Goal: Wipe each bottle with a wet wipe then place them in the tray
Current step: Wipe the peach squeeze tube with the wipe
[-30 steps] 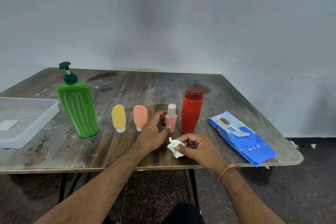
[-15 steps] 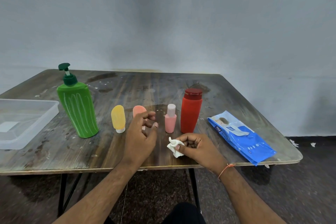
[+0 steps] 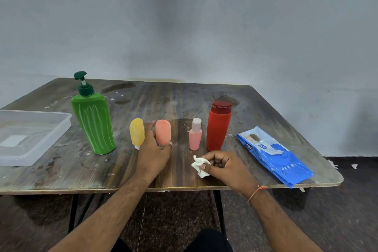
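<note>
left hand [image 3: 153, 152] gone from the small pink bottle [image 3: 195, 135], now closing round the peach tube [image 3: 163, 132]

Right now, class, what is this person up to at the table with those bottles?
A person is cleaning bottles. The right hand holds a crumpled wet wipe, while the left hand closes on the salmon-pink tube in the row. The green pump bottle, yellow tube, small pink bottle and red bottle stand upright on the wooden table. No bottle shows in the clear plastic tray yet.
</note>
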{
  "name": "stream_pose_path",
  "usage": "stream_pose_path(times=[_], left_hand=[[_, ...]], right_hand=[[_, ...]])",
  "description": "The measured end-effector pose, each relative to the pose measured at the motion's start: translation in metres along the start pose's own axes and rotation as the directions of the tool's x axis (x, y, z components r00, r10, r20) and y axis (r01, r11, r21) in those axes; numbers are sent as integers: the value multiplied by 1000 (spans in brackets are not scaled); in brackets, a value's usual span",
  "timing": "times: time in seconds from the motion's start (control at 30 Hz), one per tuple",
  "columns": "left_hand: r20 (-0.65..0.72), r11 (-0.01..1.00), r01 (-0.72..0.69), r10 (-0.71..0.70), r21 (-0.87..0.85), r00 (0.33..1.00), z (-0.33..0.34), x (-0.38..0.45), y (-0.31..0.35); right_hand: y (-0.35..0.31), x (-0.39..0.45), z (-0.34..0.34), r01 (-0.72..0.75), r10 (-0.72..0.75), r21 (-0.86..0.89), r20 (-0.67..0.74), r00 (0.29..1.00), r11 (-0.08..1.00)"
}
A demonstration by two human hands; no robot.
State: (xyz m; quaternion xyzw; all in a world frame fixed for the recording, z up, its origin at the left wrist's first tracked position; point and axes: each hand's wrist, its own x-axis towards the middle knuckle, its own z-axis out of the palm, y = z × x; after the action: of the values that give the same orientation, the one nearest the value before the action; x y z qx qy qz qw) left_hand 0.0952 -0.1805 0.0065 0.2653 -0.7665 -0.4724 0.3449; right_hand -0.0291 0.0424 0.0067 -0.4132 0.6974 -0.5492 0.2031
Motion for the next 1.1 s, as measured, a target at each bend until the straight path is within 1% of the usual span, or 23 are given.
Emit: stream_pose_path(times=[0.07,0.13,0.27,0.33,0.4,0.47,0.57,0.67,0.73,0.77,0.83,0.97,1.03,1.1], left_hand=[[9,999,35,-35,26,999,-2,2,-2],[49,995,49,-54,86,997,-6,3,-4],[132,996,7,-19,88,991,-21,-4,-3],[199,993,-20,-4,119,980,-31,-8,-8],[271,982,-82,34,168,962,-40,-11,-16],[315,942,-199,109,270,943,-47,-14,-23],[320,854,-329,206,402,925,-52,-16,-29],[368,819,-370,212,439,905,-52,-17,-32],[403,823,-384,212,417,891,-52,-17,-32],[413,831,-387,214,399,885,-53,-16,-31],[429,842,-384,207,380,879,-54,-14,-31],[424,851,-360,184,383,887,-54,-12,-34],[418,855,-364,196,370,887,-54,-14,-36],[416,855,-374,212,360,885,-53,-16,-35]], right_hand=[[0,0,1,-1,1,-2,1,1000,1000],[-2,0,2,-8,8,-11,2,1000,1000],[-6,0,4,-32,32,2,-7,999,999],[-10,1,6,-43,44,22,-10,999,999],[-16,3,11,-51,52,32,-26,998,998],[-21,5,20,-49,50,36,-36,998,998],[-24,11,40,-14,18,80,-55,998,997],[-24,21,59,37,-25,102,-117,993,994],[-26,28,68,65,-48,107,-156,987,992],[-27,32,71,78,-61,93,-176,982,993],[-26,39,75,109,-104,9,-238,966,994],[-23,53,80,141,-207,-189,-403,891,972],[-22,57,83,154,-277,-299,-433,858,942],[-20,60,84,188,-372,-418,-418,829,889]])
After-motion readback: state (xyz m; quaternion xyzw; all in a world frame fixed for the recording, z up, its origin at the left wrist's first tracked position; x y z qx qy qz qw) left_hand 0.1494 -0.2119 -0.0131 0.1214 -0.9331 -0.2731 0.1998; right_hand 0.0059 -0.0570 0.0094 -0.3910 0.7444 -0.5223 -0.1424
